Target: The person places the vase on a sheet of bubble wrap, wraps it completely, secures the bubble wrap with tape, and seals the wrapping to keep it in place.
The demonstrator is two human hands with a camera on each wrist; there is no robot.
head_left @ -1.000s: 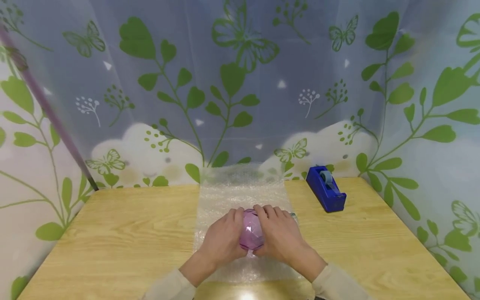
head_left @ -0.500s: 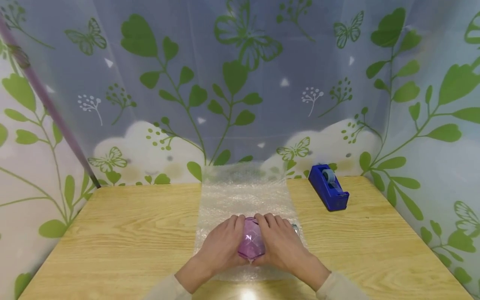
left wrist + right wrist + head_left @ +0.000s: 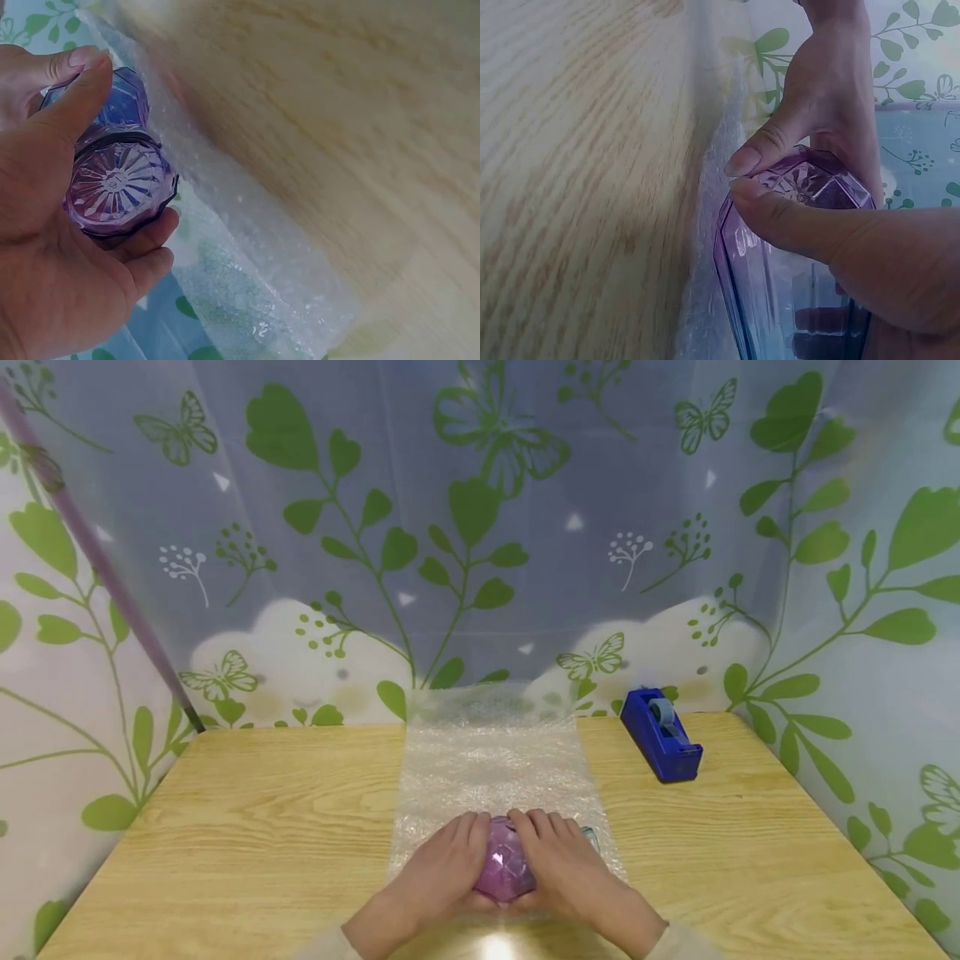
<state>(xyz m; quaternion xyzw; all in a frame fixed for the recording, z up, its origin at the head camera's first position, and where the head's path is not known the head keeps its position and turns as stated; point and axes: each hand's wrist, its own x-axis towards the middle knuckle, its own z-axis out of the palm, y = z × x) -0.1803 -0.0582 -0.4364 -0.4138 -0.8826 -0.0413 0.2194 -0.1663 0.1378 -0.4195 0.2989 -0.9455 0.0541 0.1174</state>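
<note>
A faceted glass vessel [image 3: 504,864], clear purple at one end and blue-teal towards the other, lies on its side at the near part of the bubble wrap [image 3: 495,752]. My left hand [image 3: 442,870] grips its left side and my right hand [image 3: 567,870] its right, thumbs meeting on the near side. In the left wrist view the round base [image 3: 116,180] shows a starburst pattern. The right wrist view shows the thumb [image 3: 802,229] across the purple glass, which turns teal lower down. A teal edge [image 3: 591,837] peeks out beyond the right hand. Whether the glass touches the wrap is hard to tell.
A blue tape dispenser [image 3: 662,735] with a roll of tape stands at the back right of the wooden table [image 3: 262,827]. Behind rises a curtain [image 3: 360,527] with leaves and butterflies; the wrap's far end lies up against it.
Both hands have drawn the glass vessel nearer to me along the bubble wrap, their hold unchanged. The head view has shifted slightly. The tape dispenser stays in place.
</note>
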